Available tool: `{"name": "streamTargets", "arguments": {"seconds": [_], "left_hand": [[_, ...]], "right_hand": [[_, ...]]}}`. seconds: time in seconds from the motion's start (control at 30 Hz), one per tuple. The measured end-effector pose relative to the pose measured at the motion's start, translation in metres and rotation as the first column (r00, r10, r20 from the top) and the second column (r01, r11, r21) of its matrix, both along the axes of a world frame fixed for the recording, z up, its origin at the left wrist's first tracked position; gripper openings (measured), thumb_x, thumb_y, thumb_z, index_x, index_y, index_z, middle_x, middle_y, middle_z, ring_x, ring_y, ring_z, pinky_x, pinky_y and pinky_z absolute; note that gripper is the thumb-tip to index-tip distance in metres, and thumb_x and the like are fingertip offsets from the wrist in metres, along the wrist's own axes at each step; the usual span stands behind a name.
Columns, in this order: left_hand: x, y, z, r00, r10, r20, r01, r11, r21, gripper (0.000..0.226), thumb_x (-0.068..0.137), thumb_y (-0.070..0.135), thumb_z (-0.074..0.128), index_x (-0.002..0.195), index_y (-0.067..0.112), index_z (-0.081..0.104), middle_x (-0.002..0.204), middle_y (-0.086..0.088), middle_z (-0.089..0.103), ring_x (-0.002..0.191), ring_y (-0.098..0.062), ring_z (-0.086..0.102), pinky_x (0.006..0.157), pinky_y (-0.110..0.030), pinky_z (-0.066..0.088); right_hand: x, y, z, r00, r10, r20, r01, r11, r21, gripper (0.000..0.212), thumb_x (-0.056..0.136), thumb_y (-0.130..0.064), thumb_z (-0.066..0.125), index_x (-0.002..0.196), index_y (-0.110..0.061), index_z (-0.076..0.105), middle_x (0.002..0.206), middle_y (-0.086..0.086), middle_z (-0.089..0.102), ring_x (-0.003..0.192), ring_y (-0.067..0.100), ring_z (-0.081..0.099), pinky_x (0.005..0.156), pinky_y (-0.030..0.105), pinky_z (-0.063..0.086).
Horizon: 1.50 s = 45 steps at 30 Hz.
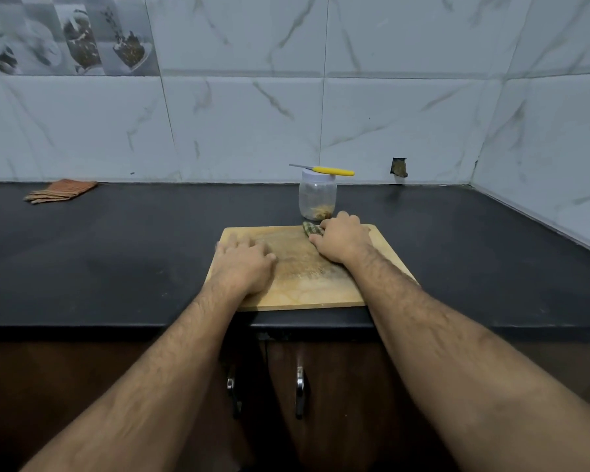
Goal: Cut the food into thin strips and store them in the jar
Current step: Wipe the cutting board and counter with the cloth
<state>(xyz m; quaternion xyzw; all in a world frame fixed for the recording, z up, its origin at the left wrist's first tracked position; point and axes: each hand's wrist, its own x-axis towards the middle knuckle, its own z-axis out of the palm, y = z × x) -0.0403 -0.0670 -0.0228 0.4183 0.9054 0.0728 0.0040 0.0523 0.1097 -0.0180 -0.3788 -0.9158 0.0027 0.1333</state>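
on cutting board (297, 287): left hand (244, 264) flat, fingers loose; right hand (343, 241) grips food (311, 229).

No text, label, brand, number or sign can be read anywhere in the view. The jar (317, 195) just above the middle of the frame shows no label on its clear wall, and the picture tiles (69, 35) at the upper left carry only grey images, no words.
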Motion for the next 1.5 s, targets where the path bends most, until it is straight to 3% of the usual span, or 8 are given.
{"name": "streamTargets", "arguments": {"seconds": [0.27,0.5,0.7,1.0,1.13,1.23,1.37,1.5], "left_hand": [[0.034,0.044,-0.006,0.977,-0.209,0.037,0.210,0.978,-0.023,0.054,0.105,0.043,0.015,0.155,0.025,0.021,0.166,-0.003,0.008,0.153,-0.024,0.005,0.121,-0.050,0.004],[0.031,0.047,-0.010,0.981,-0.193,0.024,0.194,0.981,-0.005,0.053,0.106,0.041,0.015,0.157,0.026,0.018,0.166,-0.002,0.005,0.153,-0.023,0.003,0.122,-0.047,0.004],[0.032,0.051,-0.011,0.985,-0.170,0.019,0.170,0.985,0.012,0.052,0.106,0.039,0.016,0.156,0.027,0.021,0.166,0.000,0.008,0.153,-0.023,0.006,0.122,-0.048,0.005],[0.032,0.050,-0.011,0.986,-0.167,0.003,0.167,0.986,-0.007,0.051,0.106,0.038,0.017,0.156,0.027,0.021,0.166,0.000,0.008,0.153,-0.023,0.007,0.121,-0.051,0.006],[0.032,0.048,-0.011,0.981,-0.193,0.009,0.193,0.981,-0.011,0.051,0.106,0.038,0.017,0.156,0.027,0.020,0.166,0.001,0.007,0.153,-0.023,0.006,0.121,-0.050,0.006],[0.033,0.048,-0.010,0.982,-0.186,0.030,0.186,0.983,0.007,0.050,0.106,0.037,0.018,0.155,0.027,0.023,0.166,0.001,0.009,0.153,-0.022,0.007,0.121,-0.049,0.006],[0.032,0.050,-0.009,0.986,-0.155,0.060,0.150,0.986,0.076,0.049,0.106,0.034,0.019,0.151,0.022,0.034,0.163,0.000,0.022,0.150,-0.021,0.016,0.121,-0.048,0.011],[0.032,0.051,-0.009,0.984,-0.101,0.144,0.068,0.973,0.220,0.047,0.104,0.031,0.021,0.138,0.016,0.050,0.149,-0.009,0.046,0.139,-0.024,0.038,0.117,-0.047,0.022]], "right_hand": [[0.005,0.008,0.005,0.999,0.040,0.028,-0.040,0.999,-0.006,0.039,0.101,-0.045,0.039,0.126,-0.029,0.063,0.127,0.008,0.051,0.120,0.029,0.046,0.099,0.047,0.036],[0.033,0.084,0.009,0.979,-0.204,0.000,0.203,0.976,-0.079,0.035,0.096,-0.044,0.049,0.120,-0.027,0.067,0.124,0.008,0.058,0.114,0.030,0.053,0.095,0.042,0.045],[0.039,0.062,0.006,0.988,-0.154,0.023,0.155,0.986,-0.055,0.037,0.101,-0.041,0.045,0.125,-0.021,0.064,0.127,0.008,0.053,0.117,0.031,0.050,0.096,0.045,0.040],[0.125,-0.063,-0.006,0.996,0.024,-0.081,-0.023,1.000,0.010,0.035,0.100,-0.041,0.041,0.118,-0.027,0.067,0.122,0.001,0.053,0.111,0.025,0.048,0.093,0.044,0.036],[0.112,-0.034,0.009,0.985,0.115,-0.128,-0.129,0.986,-0.105,0.023,0.094,-0.038,0.056,0.103,-0.025,0.072,0.098,-0.003,0.064,0.100,0.024,0.059,0.081,0.036,0.046],[0.082,0.012,0.016,0.978,0.092,-0.185,-0.126,0.975,-0.183,0.027,0.095,-0.034,0.058,0.116,-0.025,0.072,0.112,0.001,0.070,0.108,0.023,0.061,0.090,0.035,0.049],[0.055,0.025,0.005,0.984,0.181,0.009,-0.173,0.955,-0.242,0.037,0.104,-0.034,0.043,0.133,-0.020,0.060,0.132,0.005,0.061,0.122,0.025,0.054,0.102,0.038,0.043],[0.068,-0.007,-0.005,0.960,0.278,0.035,-0.271,0.953,-0.138,0.036,0.103,-0.033,0.041,0.133,-0.022,0.059,0.126,0.006,0.065,0.116,0.028,0.057,0.097,0.042,0.046]]}}
